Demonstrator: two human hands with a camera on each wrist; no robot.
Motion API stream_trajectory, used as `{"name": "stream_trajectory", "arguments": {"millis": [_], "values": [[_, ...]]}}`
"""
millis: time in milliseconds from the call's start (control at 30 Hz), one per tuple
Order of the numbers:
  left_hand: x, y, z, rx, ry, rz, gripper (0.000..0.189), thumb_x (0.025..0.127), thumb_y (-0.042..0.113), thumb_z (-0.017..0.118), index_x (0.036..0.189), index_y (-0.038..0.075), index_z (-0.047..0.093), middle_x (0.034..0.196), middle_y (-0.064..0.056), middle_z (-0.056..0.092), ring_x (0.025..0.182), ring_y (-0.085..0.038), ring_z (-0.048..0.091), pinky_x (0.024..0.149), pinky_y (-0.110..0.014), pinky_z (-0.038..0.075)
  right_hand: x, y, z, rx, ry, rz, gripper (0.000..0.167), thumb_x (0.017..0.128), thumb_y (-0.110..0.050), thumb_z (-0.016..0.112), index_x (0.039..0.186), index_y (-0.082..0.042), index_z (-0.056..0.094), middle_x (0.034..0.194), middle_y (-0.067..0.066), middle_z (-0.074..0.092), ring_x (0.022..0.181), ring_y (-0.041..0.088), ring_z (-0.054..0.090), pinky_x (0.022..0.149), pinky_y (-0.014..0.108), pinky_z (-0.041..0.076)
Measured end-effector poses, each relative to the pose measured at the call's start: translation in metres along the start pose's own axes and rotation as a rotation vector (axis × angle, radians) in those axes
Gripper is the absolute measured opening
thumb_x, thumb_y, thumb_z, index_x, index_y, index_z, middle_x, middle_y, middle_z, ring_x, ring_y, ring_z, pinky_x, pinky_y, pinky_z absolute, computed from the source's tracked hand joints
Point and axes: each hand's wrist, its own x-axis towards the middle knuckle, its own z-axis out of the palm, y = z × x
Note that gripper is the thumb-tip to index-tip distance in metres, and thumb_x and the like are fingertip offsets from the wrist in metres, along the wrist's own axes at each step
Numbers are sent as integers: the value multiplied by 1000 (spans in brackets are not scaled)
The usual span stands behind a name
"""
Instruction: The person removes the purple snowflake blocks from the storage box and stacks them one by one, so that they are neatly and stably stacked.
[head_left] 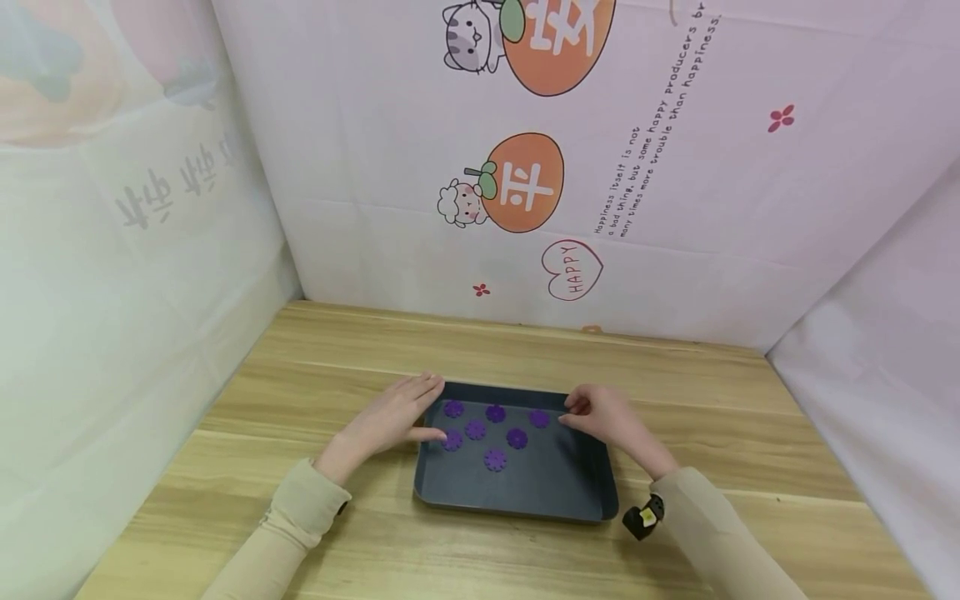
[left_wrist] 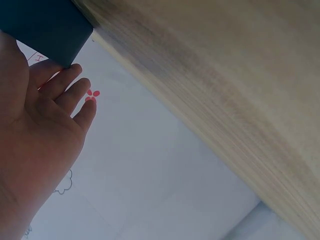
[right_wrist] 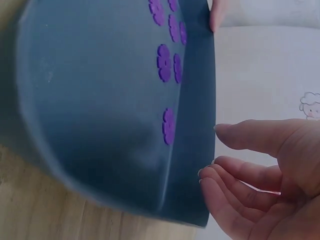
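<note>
A dark grey-blue rectangular tray [head_left: 536, 487] lies on the wooden table. Several purple notched discs [head_left: 495, 460], flower-like in outline, are spread over its left and far part. My left hand [head_left: 390, 411] is at the tray's far left corner, with fingers extended along the rim and the thumb reaching inward beside a purple disc [head_left: 452, 441]. At the far right corner is my right hand [head_left: 606, 417], thumb and fingers bent but apart. In the right wrist view, that hand [right_wrist: 260, 175] has its fingertips at the rim, and nothing shows between them.
The table [head_left: 360, 533] surrounds the tray on all sides. A white printed cloth [head_left: 405, 183] stands behind the table, with more white cloth at both sides. A small black device [head_left: 641, 521] sits at the right wrist.
</note>
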Motion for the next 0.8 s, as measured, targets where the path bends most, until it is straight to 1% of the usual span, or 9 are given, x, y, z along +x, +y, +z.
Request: {"name": "stream_trajectory", "arguments": {"millis": [167,333,533,667,800], "values": [[0,0,0,-4,1,0,84,89,56,63,148,-1,43,152,-20,46,143,-37,43,118,-52,38,5,-5,3,3,-35,-14,24,85,-16,77,97,4,71,88,11,73,78,18,67,70,35,59],[0,0,-1,-10,-11,-7,85,89,57,62,148,-1,43,153,-19,45,144,-36,42,119,-51,37,10,-6,7,-2,-58,-19,24,85,-18,77,96,3,72,87,10,73,76,15,66,69,33,59],[0,0,-1,-20,-13,-9,84,89,56,62,148,-1,43,153,-20,45,144,-36,42,119,-51,36,15,-6,13,9,-105,11,22,85,-17,77,97,2,73,88,9,74,75,14,66,67,31,59],[0,-2,0,-15,-14,-9,84,90,56,62,148,-1,43,153,-20,45,144,-36,42,120,-51,36,18,-7,18,6,-130,42,23,85,-17,77,99,2,72,92,11,74,79,16,67,70,33,60],[0,-2,0,-1,-24,-5,85,90,57,61,149,-1,42,154,-19,44,144,-36,41,120,-50,35,19,-9,22,-18,-137,44,25,85,-15,78,99,4,72,93,14,74,81,19,69,73,35,61]]}}
